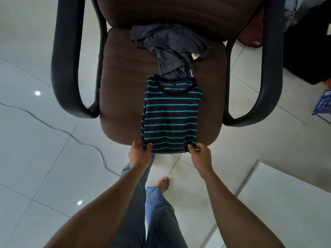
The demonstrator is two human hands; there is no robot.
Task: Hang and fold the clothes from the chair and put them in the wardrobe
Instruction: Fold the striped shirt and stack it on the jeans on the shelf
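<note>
Teal-striped folded shirt (172,115), hem in left hand (140,154), right hand (200,156) grip

The floor (35,167) is glossy white tile with grey joints. Left of the chair (125,83): a thin cable (53,128) on the tiles, two light reflections (37,93). Right of the chair: a blue box (322,102), a dark red mat (250,40).

Turquoise stripes are carried on the black folded knit shirt (171,113); beyond the grip, the crumpled cloth garment (168,45) seems plain dark grey.
</note>
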